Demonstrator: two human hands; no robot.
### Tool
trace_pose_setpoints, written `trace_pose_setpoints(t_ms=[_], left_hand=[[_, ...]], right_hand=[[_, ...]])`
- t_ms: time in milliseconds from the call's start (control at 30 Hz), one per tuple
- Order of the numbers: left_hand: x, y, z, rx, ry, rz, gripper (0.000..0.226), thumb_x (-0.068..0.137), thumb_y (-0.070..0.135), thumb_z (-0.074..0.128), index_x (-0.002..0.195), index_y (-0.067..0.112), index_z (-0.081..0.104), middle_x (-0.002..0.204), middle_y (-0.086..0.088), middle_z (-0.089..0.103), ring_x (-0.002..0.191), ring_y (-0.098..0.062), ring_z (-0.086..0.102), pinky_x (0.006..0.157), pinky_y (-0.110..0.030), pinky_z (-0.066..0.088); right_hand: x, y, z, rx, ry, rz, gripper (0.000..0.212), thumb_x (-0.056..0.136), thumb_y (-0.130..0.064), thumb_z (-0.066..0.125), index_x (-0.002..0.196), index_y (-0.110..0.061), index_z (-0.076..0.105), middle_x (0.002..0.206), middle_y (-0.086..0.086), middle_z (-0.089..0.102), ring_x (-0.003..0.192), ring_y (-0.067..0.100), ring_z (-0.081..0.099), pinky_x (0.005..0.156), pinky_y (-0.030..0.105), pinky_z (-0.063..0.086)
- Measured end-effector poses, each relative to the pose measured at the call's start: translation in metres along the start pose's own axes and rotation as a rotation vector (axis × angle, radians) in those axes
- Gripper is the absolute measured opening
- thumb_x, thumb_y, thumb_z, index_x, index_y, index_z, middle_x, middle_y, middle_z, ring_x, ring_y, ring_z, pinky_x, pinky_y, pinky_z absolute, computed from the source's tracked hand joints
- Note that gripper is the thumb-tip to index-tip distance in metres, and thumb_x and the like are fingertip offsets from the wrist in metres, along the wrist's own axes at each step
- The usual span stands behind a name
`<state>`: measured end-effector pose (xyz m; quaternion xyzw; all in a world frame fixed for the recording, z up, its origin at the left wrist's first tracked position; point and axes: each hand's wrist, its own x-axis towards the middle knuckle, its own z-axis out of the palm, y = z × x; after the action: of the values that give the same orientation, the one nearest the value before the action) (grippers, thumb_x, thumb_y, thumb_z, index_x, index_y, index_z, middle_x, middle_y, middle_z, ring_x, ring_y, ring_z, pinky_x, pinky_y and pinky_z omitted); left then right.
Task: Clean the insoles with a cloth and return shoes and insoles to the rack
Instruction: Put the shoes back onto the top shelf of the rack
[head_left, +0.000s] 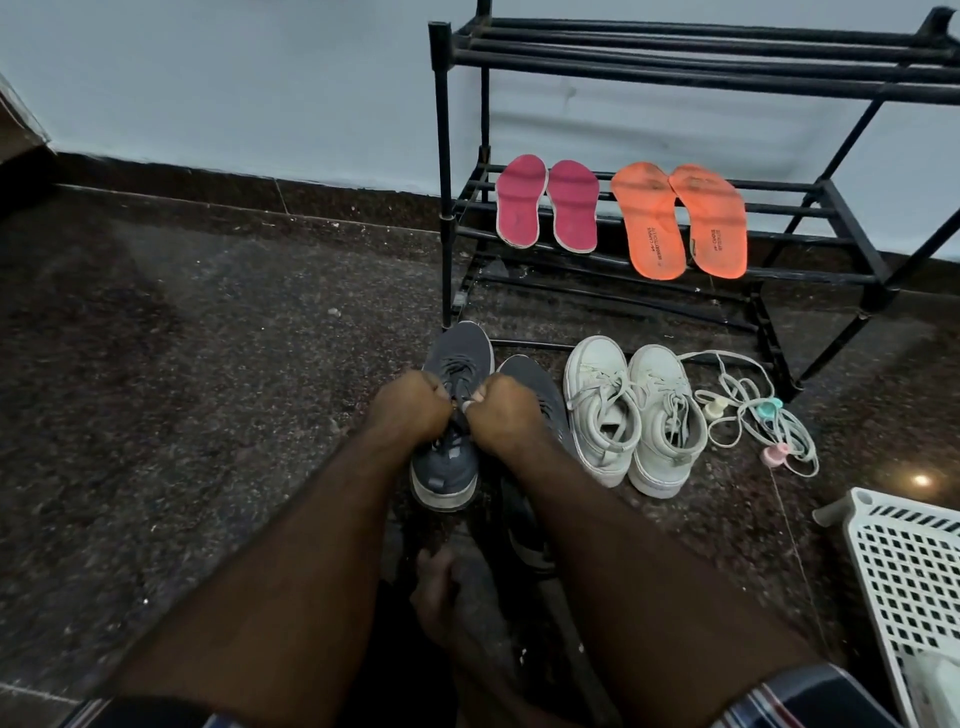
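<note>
Insoles (623, 215): 4 flat foam ovals on rack (675, 208); left hand (410, 408), right hand (501, 415) pinch grey mesh shoe (452, 457) laces.

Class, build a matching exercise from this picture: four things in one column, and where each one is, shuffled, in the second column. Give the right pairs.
Things
1. pink insoles
2. white shoes
3. grey shoe
4. white basket

Places
A. on the floor, in front of the rack
B. at the picture's right edge
C. on the rack, left of the orange insoles
D. under both hands, left hand and right hand

Pairs: 1-C, 2-A, 3-D, 4-B
</note>
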<state>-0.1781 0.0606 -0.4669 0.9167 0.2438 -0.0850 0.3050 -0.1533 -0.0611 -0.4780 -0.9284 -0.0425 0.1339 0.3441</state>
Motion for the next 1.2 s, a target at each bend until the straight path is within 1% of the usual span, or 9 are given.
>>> trace_pose_setpoints(t_ms=[167, 400, 500, 667, 800, 1000, 1067, 1133, 1200], left_hand=[[0.004, -0.001, -0.004, -0.048, -0.124, 0.051, 0.016, 0.088, 0.015, 0.059, 0.088, 0.009, 0.074, 0.093, -0.014, 0.072, 0.090, -0.029, 0.068, 0.080, -0.038, 0.058], [-0.001, -0.010, 0.005, 0.171, -0.114, 0.083, 0.013, 0.084, 0.018, 0.072, 0.071, 0.016, 0.073, 0.088, -0.011, 0.073, 0.088, -0.028, 0.070, 0.077, -0.033, 0.055], [-0.002, -0.012, 0.014, 0.232, -0.039, 0.078, 0.010, 0.083, 0.021, 0.069, 0.079, 0.013, 0.073, 0.088, -0.011, 0.069, 0.086, -0.030, 0.069, 0.076, -0.037, 0.057], [-0.002, -0.014, 0.028, 0.351, 0.084, 0.135, 0.024, 0.093, 0.021, 0.055, 0.110, 0.009, 0.067, 0.114, -0.015, 0.055, 0.103, -0.036, 0.064, 0.083, -0.041, 0.052], [0.000, -0.019, 0.036, 0.143, 0.188, 0.013, 0.037, 0.090, 0.023, 0.065, 0.120, 0.007, 0.050, 0.123, -0.018, 0.052, 0.109, -0.038, 0.060, 0.084, -0.043, 0.050], [0.005, -0.022, 0.032, -0.249, -0.091, -0.427, 0.095, 0.078, 0.026, 0.082, 0.147, 0.007, 0.020, 0.148, -0.024, 0.035, 0.131, -0.040, 0.046, 0.097, -0.044, 0.050], [-0.001, -0.017, 0.030, -0.371, -0.224, -0.444, 0.088, 0.087, 0.023, 0.073, 0.152, 0.000, 0.017, 0.149, -0.023, 0.039, 0.131, -0.036, 0.049, 0.099, -0.041, 0.048], [-0.007, -0.017, 0.031, -0.262, -0.301, -0.401, 0.078, 0.088, 0.031, 0.070, 0.147, -0.002, 0.033, 0.142, -0.023, 0.050, 0.125, -0.036, 0.057, 0.098, -0.043, 0.051], [-0.017, -0.013, 0.032, -0.141, -0.299, -0.333, 0.060, 0.092, 0.028, 0.067, 0.139, -0.003, 0.047, 0.134, -0.023, 0.057, 0.118, -0.034, 0.062, 0.098, -0.044, 0.053]], right_hand=[[0.001, 0.006, 0.003, 0.324, -0.097, 0.051, 0.014, 0.085, -0.024, 0.065, 0.078, -0.015, 0.057, 0.084, 0.012, 0.069, 0.077, 0.031, 0.068, 0.077, 0.050, 0.059], [-0.004, 0.013, 0.016, -0.043, -0.051, -0.174, 0.012, 0.078, -0.019, 0.066, 0.073, -0.009, 0.072, 0.085, 0.013, 0.070, 0.078, 0.027, 0.066, 0.071, 0.034, 0.055], [-0.005, 0.009, 0.018, -0.187, 0.021, -0.232, 0.014, 0.080, -0.020, 0.064, 0.089, -0.011, 0.070, 0.104, 0.014, 0.059, 0.087, 0.031, 0.062, 0.078, 0.034, 0.052], [0.006, 0.007, 0.026, -0.371, 0.084, -0.273, 0.038, 0.088, -0.024, 0.062, 0.119, -0.010, 0.045, 0.121, 0.016, 0.048, 0.100, 0.035, 0.060, 0.080, 0.042, 0.051], [0.011, 0.007, 0.031, -0.429, 0.078, -0.225, 0.045, 0.089, -0.026, 0.064, 0.121, -0.010, 0.038, 0.120, 0.016, 0.048, 0.097, 0.038, 0.064, 0.075, 0.044, 0.052], [0.010, 0.002, 0.020, -0.312, -0.109, -0.127, 0.062, 0.080, -0.027, 0.073, 0.129, -0.010, 0.039, 0.129, 0.016, 0.046, 0.108, 0.036, 0.059, 0.086, 0.040, 0.049], [-0.001, 0.008, -0.003, -0.184, -0.128, -0.152, 0.049, 0.078, -0.019, 0.071, 0.123, -0.013, 0.053, 0.124, 0.013, 0.056, 0.108, 0.029, 0.059, 0.088, 0.031, 0.047], [-0.021, 0.029, -0.031, -0.113, 0.048, -0.124, 0.029, 0.079, -0.016, 0.064, 0.108, -0.017, 0.063, 0.111, 0.007, 0.065, 0.102, 0.024, 0.061, 0.079, 0.027, 0.045], [-0.043, 0.060, -0.051, -0.099, 0.202, 0.027, 0.022, 0.079, -0.031, 0.064, 0.099, -0.021, 0.061, 0.102, 0.005, 0.065, 0.097, 0.028, 0.063, 0.072, 0.029, 0.043]])
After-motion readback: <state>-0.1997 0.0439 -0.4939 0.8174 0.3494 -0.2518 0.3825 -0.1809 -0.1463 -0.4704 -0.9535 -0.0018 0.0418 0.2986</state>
